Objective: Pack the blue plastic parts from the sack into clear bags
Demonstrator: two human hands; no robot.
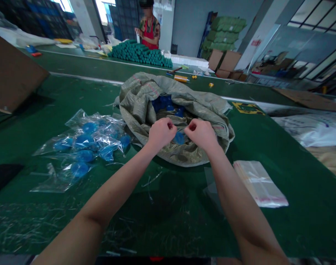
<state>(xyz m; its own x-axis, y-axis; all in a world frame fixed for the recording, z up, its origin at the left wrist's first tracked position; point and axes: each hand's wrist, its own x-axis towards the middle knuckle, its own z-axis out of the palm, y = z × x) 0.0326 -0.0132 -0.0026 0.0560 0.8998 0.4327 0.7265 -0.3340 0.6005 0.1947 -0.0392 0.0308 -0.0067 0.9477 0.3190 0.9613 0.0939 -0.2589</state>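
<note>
Evidently both hands (161,133) pinch closed, apart, over the sack (184,155); blue disc (179,138) between.

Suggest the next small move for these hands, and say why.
Probably carry the blue disc left to the bagged discs. It shows between and just below the pinched left hand and right hand, apparently bagged too, and similar ones lie beside the sack. I cannot tell whether it is sealed.
</note>
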